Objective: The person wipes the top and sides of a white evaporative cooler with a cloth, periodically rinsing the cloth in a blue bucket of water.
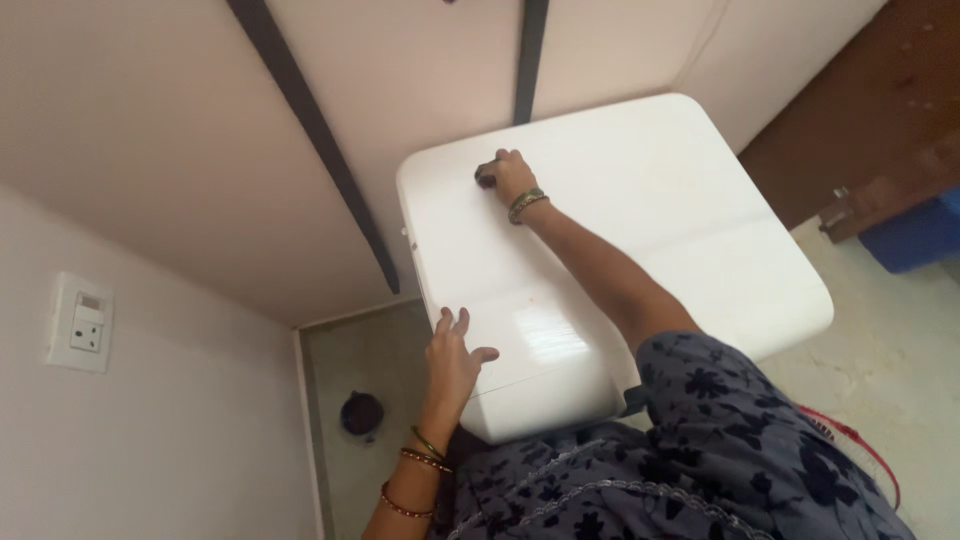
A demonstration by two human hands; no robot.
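Work in hand: wiping of the white top, judged from the hand positions.
Right hand: reaches to the far left corner of the top; grip closed on a small dark pad, pressed flat to the surface.
Left hand: flat on the near left edge, fingers spread, grip wide and holding nothing; appears to brace the body.
Pad location: on the top, just inside the far left corner, under the right fingertips.
Progress: cannot tell which part is already wiped; surface looks uniformly white and glossy, no visible dirt line. Pad at a corner suggests either a start or an end of a pass; far right and near right areas lie away from the pad.
Far edge: close to the wall; two dark strips run up the wall behind it; little room beyond the corner.
Left edge: rounded, drops to a narrow floor gap; small dark round object on the floor below, well apart from the hands.
Right edge: free, open floor beyond; brown door and blue bin near that side.
Near edge: against the body, covered partly by dark floral cloth.
Room for sweep: open across the top toward the right; tight toward the wall.
Socket: on the left wall, well apart.
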